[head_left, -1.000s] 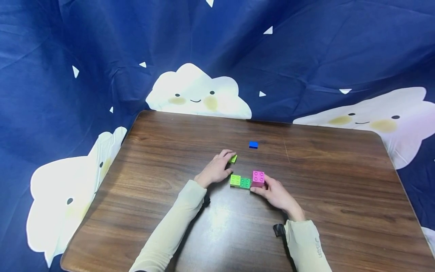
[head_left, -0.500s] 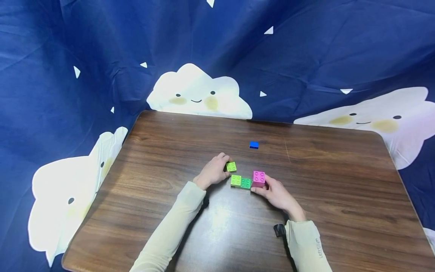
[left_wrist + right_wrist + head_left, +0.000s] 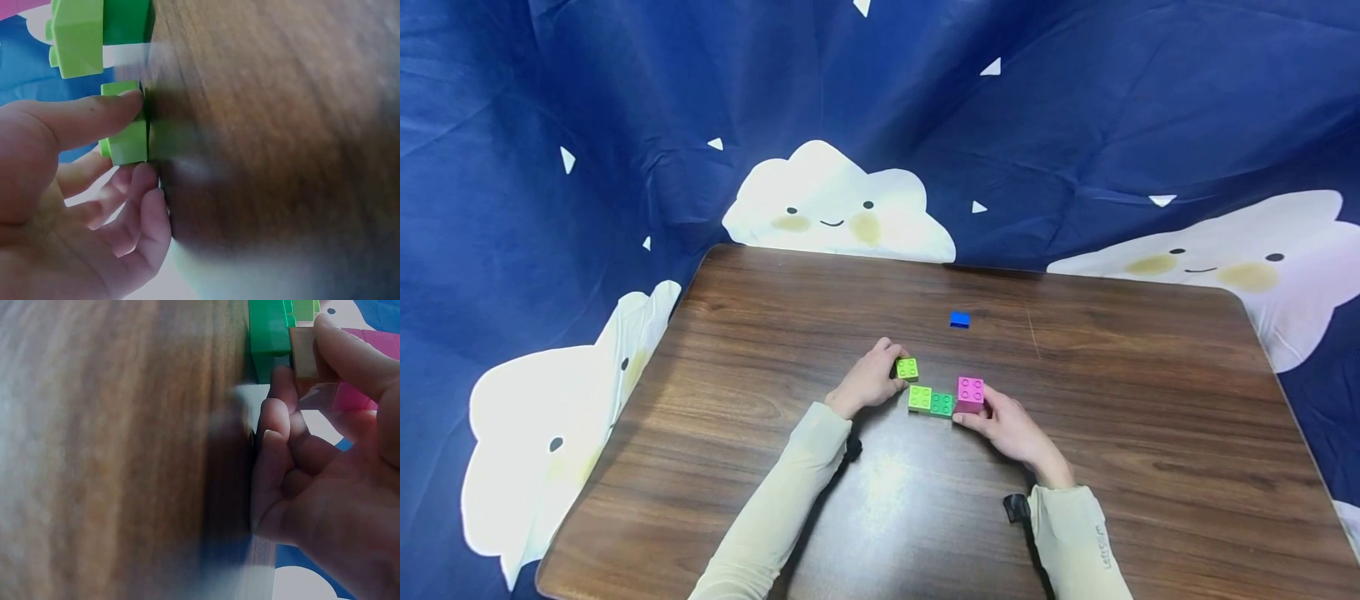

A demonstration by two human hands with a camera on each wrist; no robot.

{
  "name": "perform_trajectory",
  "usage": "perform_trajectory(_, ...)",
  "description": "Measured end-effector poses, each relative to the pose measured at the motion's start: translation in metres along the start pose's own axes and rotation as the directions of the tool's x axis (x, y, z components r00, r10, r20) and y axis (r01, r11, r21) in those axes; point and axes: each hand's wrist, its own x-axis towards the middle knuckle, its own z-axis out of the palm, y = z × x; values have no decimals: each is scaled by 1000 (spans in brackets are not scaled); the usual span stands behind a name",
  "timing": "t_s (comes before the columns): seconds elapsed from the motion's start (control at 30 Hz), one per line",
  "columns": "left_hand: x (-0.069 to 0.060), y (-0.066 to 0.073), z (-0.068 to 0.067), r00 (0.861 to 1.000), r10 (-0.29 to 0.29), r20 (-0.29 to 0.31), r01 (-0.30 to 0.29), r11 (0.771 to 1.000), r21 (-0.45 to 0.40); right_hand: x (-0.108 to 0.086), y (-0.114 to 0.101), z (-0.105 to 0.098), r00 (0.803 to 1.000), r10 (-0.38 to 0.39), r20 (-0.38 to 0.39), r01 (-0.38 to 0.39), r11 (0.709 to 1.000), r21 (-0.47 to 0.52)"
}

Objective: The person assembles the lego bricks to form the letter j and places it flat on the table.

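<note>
In the head view my left hand (image 3: 868, 379) pinches a loose lime brick (image 3: 907, 369); the left wrist view shows the thumb across this brick (image 3: 131, 144), low at the table. Nearer me, another lime brick (image 3: 920, 397) sits on the left part of a green brick (image 3: 942, 405), whose right studs are uncovered. My right hand (image 3: 1015, 427) grips a pink stack (image 3: 971, 392) at the green brick's right end. The right wrist view shows a brownish-orange block (image 3: 306, 353) below the pink, raised off the table; whether it touches the green brick (image 3: 270, 337), I cannot tell.
A small blue brick (image 3: 959, 320) lies farther back on the wooden table (image 3: 775, 317). Behind the table hangs a dark blue curtain (image 3: 850, 83) with white clouds, and it also shows at the left and right.
My left hand has drawn the loose lime brick nearer me and slightly left, and its fingers now lie round the brick's side. My right hand and the pink stack have hardly moved.
</note>
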Motion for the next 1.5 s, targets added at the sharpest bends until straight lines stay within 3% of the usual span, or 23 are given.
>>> perform_trajectory(0.3, -1, -1, -1, 998, -52, -35, 48, 994, -97, 0, 0, 0, 1000, -1, 6, 1, 1000, -3)
perform_trajectory(0.77, -4, 4, -7, 991, -27, -133, -8, 968, -252, 0, 0, 0, 1000, 12, 6, -12, 1000, -3)
perform_trajectory(0.87, -5, 5, -8, 991, -29, -131, -16, 946, -325, 0, -1, 0, 1000, 19, 10, -19, 1000, -1)
perform_trajectory(1.1, -8, 14, -14, 995, -56, -82, 6, 858, -514, 0, -3, -1, 1000, 13, -10, -13, 1000, -6)
perform_trajectory(1.5, -11, 29, -19, 998, -51, -21, 27, 783, -621, 0, -3, -1, 1000, 20, -7, -20, 1000, -12)
